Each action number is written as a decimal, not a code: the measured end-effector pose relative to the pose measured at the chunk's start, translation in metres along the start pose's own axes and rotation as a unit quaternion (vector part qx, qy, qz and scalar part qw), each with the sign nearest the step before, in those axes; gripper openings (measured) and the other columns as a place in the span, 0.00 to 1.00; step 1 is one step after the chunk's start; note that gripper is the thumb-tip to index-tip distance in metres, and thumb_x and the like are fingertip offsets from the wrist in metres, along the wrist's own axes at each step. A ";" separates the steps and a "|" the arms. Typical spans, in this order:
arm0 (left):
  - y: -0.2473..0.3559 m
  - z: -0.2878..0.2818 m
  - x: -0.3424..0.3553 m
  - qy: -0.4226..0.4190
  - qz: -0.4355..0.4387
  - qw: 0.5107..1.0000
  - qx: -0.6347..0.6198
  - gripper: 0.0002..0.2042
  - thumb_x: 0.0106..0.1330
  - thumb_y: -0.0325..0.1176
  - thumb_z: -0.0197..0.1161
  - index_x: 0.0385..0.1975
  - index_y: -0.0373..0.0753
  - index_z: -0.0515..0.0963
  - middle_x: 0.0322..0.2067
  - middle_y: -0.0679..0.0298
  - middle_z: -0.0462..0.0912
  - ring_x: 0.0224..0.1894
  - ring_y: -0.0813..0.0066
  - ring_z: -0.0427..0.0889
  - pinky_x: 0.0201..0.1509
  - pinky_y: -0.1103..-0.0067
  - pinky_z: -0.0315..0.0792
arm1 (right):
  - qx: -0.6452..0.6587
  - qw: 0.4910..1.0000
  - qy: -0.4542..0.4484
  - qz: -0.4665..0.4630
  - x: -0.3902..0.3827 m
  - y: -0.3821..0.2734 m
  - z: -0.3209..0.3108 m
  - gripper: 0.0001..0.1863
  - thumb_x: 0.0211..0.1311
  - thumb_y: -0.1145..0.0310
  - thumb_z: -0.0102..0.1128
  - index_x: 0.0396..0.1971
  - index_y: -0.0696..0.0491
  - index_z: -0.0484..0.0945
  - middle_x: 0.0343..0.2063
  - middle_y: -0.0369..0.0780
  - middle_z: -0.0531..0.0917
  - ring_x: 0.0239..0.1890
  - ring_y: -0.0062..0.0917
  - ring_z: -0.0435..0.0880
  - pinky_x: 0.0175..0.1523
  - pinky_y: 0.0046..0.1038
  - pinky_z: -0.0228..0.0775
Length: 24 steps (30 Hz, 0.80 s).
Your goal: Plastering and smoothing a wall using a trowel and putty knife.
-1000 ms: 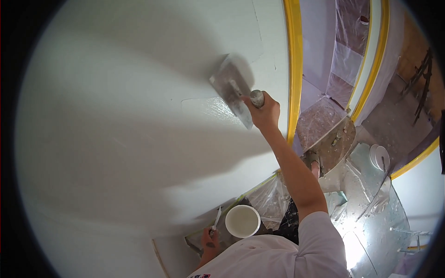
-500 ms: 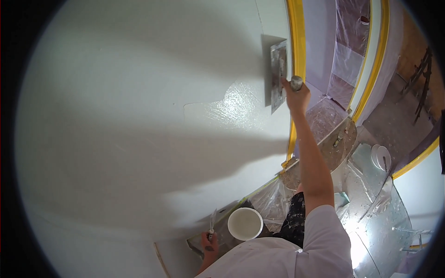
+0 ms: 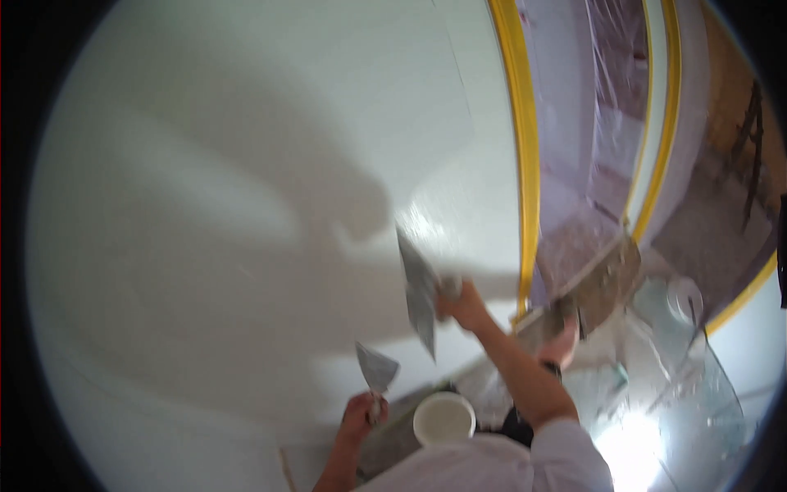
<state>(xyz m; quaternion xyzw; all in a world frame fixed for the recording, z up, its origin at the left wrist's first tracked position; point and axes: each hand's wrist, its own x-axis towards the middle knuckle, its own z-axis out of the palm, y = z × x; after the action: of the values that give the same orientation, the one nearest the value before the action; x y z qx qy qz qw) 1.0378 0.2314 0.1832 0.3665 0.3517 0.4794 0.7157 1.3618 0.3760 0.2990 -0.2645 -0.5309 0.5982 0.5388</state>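
My right hand [image 3: 464, 307] is closed round the handle of a finishing trowel [image 3: 420, 293], a long metal blade tilted in front of the pale wall [image 3: 246, 344]. Its picture is smeared by motion, and I cannot tell whether the blade touches the wall. Lower and to the left, my left hand [image 3: 361, 416] grips a putty knife [image 3: 377, 369] with its wide blade pointing up. The two blades are apart. Between my arms, close to my body, stands a round white bucket [image 3: 444, 418] with pale contents. A wet, shiny patch of plaster [image 3: 430, 225] glistens on the wall beyond the trowel.
Yellow tape [image 3: 525, 164] edges the wall at an opening on the right, with clear plastic sheeting [image 3: 611, 107] beyond. A worn plank [image 3: 602, 279] lies below it, near my bare foot [image 3: 561, 344]. A white lid or tub [image 3: 684, 300] and a bright lamp [image 3: 631, 447] are at the lower right.
My right hand has brought the trowel from beside the yellow tape down and left, off the wall's edge. My left hand has raised the putty knife slightly, turning its blade's broad face into view.
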 end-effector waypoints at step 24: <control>0.045 0.064 -0.077 0.093 -0.006 0.988 0.121 0.17 0.70 0.40 0.52 0.17 0.42 0.70 0.16 0.70 0.70 0.18 0.81 0.65 0.24 0.81 0.62 | -0.107 0.924 0.160 -0.332 0.099 -0.300 -0.031 0.15 0.65 0.60 0.57 0.42 0.57 0.73 0.32 0.39 0.82 0.36 0.22 0.82 0.38 0.23 0.74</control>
<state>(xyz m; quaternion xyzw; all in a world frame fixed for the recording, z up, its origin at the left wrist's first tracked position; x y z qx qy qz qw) 1.0508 0.1588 0.2643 0.4026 0.4743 0.4606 0.6331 1.4708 0.4350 0.5915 -0.2219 -0.5557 0.2745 0.7528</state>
